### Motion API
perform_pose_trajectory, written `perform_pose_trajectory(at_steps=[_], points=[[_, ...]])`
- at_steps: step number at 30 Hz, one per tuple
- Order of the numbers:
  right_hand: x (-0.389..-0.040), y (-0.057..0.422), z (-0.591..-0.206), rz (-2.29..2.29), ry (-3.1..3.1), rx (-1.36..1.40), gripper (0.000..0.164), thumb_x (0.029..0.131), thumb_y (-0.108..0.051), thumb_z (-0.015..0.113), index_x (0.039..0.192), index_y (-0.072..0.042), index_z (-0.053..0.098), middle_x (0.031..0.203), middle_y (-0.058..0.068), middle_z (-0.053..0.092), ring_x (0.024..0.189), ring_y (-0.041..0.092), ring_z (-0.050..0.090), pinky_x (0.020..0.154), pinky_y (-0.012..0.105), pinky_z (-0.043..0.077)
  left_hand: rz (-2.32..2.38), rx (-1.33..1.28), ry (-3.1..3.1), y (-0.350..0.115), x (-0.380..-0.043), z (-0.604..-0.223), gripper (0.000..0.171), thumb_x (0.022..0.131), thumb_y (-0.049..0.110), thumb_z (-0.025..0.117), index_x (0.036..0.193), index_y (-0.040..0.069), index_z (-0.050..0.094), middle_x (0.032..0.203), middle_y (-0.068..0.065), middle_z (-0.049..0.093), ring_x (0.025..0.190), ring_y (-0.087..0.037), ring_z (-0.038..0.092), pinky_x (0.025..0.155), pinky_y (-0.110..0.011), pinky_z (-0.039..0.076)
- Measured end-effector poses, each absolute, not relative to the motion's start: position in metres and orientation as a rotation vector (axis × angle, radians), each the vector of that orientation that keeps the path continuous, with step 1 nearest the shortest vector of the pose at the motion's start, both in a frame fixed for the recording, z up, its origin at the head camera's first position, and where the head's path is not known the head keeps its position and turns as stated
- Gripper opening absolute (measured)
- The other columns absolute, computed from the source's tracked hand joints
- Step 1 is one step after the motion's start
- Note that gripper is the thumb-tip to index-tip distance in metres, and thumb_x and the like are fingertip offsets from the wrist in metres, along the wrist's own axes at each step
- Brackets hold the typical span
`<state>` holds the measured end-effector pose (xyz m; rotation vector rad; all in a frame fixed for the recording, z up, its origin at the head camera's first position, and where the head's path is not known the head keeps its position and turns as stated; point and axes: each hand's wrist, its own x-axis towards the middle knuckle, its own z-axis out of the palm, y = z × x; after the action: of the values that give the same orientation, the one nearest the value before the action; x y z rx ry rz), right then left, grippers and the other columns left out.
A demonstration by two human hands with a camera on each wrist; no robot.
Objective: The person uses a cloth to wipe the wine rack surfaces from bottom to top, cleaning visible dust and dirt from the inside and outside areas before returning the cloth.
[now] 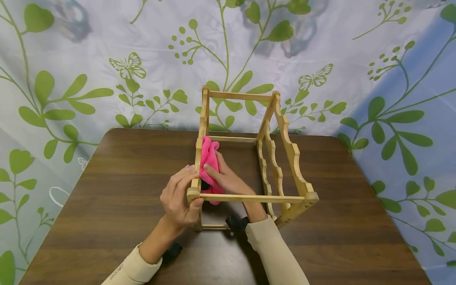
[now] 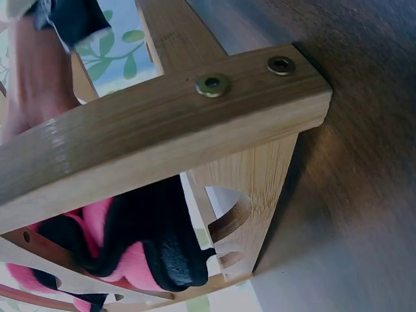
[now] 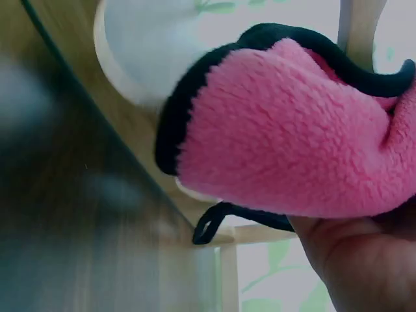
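A light wooden rack (image 1: 253,198) with wavy, scalloped side rails stands on the table. My left hand (image 1: 179,198) grips its near left corner post, thumb in front and fingers on the outer side. Reaching inside the frame, my right hand (image 1: 229,178) holds a bunched pink cloth (image 1: 211,158) against the left side's rails. In the right wrist view the fluffy cloth (image 3: 279,136) shows a black edge and a small black hanging loop (image 3: 209,224), with the thumb under it. Seen from the left wrist, folds of the cloth (image 2: 140,266) appear behind a screwed bar (image 2: 156,110).
The dark brown wooden table (image 1: 124,190) stretches to both sides of the rack. Behind it hangs a pale curtain (image 1: 149,27) printed with green leaves and butterflies, close to the rack's far end. A white cord (image 1: 53,196) loops by the table's left edge.
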<state>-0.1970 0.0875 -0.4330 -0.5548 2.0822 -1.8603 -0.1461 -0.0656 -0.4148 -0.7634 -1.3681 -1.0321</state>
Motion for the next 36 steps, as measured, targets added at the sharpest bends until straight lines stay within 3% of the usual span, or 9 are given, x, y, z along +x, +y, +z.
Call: perform_pose_trajectory(at_steps=[6, 12, 22, 25, 36], points=[[-0.172, 0.092, -0.433, -1.874, 1.980, -0.537, 0.068, 0.097, -0.034, 0.062, 0.145, -0.012, 0.019, 0.139, 0.011, 0.038, 0.129, 0.020, 0.042, 0.104, 0.034, 0.041, -1.034, -0.760, -1.366, -0.066, -0.146, -0.415, 0.059, 0.101, 0.043, 0.050, 0.088, -0.013, 0.065, 0.084, -0.026, 0.063, 0.076, -0.040, 0.065, 0.091, -0.037, 0.054], [-0.155, 0.101, -0.430, -1.756, 1.958, -0.669, 0.070, 0.092, -0.035, 0.069, 0.138, -0.011, 0.023, 0.141, 0.008, 0.034, 0.134, 0.018, 0.035, 0.107, 0.035, 0.039, -1.051, -0.767, -1.351, -0.066, -0.147, -0.415, 0.058, 0.100, 0.042, 0.052, 0.088, -0.014, 0.065, 0.084, -0.026, 0.063, 0.077, -0.039, 0.065, 0.090, -0.038, 0.055], [-0.153, 0.108, -0.432, -1.694, 1.854, -0.714, 0.070, 0.088, -0.024, 0.074, 0.134, -0.011, 0.024, 0.132, 0.012, 0.042, 0.118, 0.024, 0.054, 0.095, 0.041, 0.051, -1.063, -0.771, -1.349, -0.066, -0.147, -0.414, 0.059, 0.100, 0.042, 0.052, 0.088, -0.014, 0.064, 0.083, -0.026, 0.062, 0.078, -0.039, 0.065, 0.092, -0.037, 0.054], [-0.156, 0.105, -0.436, -1.771, 1.928, -0.749, 0.069, 0.089, -0.022, 0.073, 0.136, -0.010, 0.023, 0.134, 0.012, 0.042, 0.121, 0.022, 0.051, 0.098, 0.038, 0.049, -1.072, -0.773, -1.340, -0.067, -0.148, -0.414, 0.058, 0.099, 0.042, 0.053, 0.088, -0.014, 0.065, 0.083, -0.026, 0.062, 0.077, -0.040, 0.065, 0.091, -0.038, 0.054], [-0.191, 0.084, -0.450, -2.374, 1.967, -0.170, 0.059, 0.098, -0.007, 0.059, 0.148, -0.010, 0.028, 0.135, 0.015, 0.048, 0.118, 0.022, 0.053, 0.097, 0.032, 0.047, -1.073, -0.788, -1.350, -0.067, -0.147, -0.416, 0.059, 0.100, 0.042, 0.053, 0.089, -0.015, 0.065, 0.084, -0.026, 0.062, 0.079, -0.040, 0.065, 0.090, -0.038, 0.055]])
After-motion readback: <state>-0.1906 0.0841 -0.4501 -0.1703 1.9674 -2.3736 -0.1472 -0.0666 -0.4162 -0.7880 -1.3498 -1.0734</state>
